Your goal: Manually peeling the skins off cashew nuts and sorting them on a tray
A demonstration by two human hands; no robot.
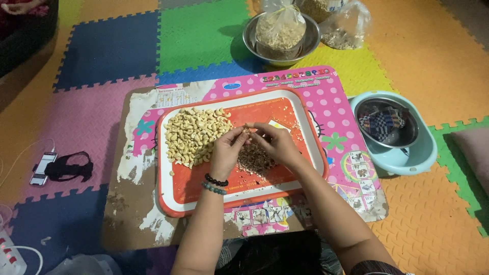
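Both hands meet over the orange tray (178, 191): left hand (226, 150) and right hand (277, 145) pinch one cashew (246, 130) between fingertips, peeling it. Skins (254, 159) pile below, peeled cashews (192, 135) left. Next calls for dropping it there.

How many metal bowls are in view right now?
2. One metal bowl sits at the top on the mat, holding a clear bag. The other metal bowl is nested in a light blue basin right of the tray.
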